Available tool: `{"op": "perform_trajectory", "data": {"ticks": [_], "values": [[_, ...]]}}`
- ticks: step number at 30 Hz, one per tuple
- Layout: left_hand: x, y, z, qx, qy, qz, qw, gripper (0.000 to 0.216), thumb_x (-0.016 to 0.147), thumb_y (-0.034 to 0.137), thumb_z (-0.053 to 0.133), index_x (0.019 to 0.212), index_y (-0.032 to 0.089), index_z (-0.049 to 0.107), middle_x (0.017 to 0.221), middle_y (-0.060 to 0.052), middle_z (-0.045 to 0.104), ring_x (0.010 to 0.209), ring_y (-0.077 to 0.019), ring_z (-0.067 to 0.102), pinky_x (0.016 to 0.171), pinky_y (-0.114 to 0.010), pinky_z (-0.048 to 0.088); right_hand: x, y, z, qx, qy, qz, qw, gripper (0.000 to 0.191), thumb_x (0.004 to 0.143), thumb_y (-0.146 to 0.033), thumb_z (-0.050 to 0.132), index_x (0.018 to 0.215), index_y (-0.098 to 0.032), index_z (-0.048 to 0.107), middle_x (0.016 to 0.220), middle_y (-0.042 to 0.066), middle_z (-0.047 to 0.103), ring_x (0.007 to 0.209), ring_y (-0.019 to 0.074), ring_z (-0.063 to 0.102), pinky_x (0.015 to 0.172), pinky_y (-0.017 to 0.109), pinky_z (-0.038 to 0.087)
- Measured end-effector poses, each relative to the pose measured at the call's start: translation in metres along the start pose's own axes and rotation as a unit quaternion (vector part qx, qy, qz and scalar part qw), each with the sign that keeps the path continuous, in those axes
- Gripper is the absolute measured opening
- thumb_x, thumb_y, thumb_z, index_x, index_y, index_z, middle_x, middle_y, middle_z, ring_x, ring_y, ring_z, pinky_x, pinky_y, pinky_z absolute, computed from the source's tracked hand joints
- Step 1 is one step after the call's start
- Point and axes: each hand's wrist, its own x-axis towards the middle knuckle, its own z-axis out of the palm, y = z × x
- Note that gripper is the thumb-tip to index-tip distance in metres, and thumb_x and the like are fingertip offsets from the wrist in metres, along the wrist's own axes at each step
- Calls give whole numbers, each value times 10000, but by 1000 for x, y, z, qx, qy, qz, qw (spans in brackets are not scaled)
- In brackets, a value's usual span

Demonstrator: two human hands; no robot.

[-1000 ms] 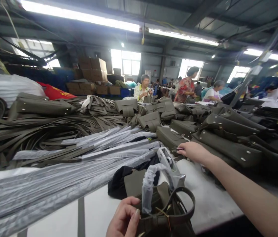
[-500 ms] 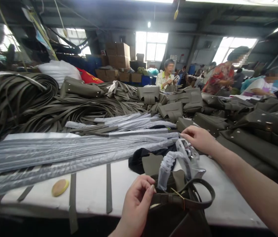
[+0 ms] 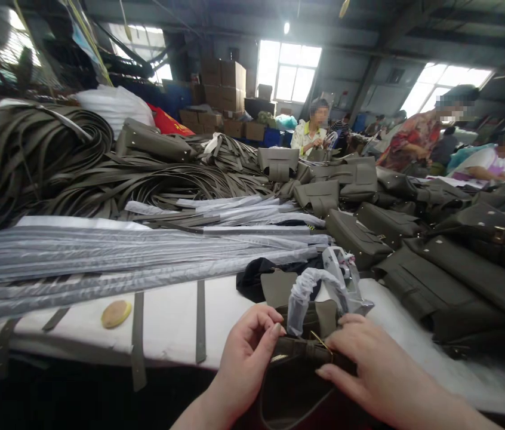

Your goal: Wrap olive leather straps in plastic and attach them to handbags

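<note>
An olive-green handbag (image 3: 295,382) stands at the near table edge, its handle (image 3: 307,292) wrapped in clear plastic. My left hand (image 3: 246,358) pinches the bag's top rim by the zip. Opposite it, my right hand (image 3: 369,364) rests on the same rim, fingers curled over the strap and a thin gold tag. A white tape dispenser (image 3: 341,270) sits just behind the bag, beside a dark cloth (image 3: 252,276).
Plastic-sleeved straps (image 3: 136,263) lie across the white table (image 3: 167,322). Coiled olive straps (image 3: 33,161) pile at the left and finished olive bags (image 3: 449,251) at the right. A tan oval pad (image 3: 116,313) lies near the front edge. Other people work at the far end.
My right hand drew back from the tape dispenser and came down onto the bag's rim. The bag's loose strap loop is now under that hand. The view shifted slightly right.
</note>
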Motion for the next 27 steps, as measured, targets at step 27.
{"op": "perform_trajectory", "data": {"ticks": [27], "values": [[1,21,1,437,-76,119,888,285,706,82,784,913,218,643,913,-13,694,840,-209,631,747,-307,452,16,3,10,17,223,-179,958,98,830,-170,537,752,-230,548,615,-48,621,563,137,635,864,301,535]]}}
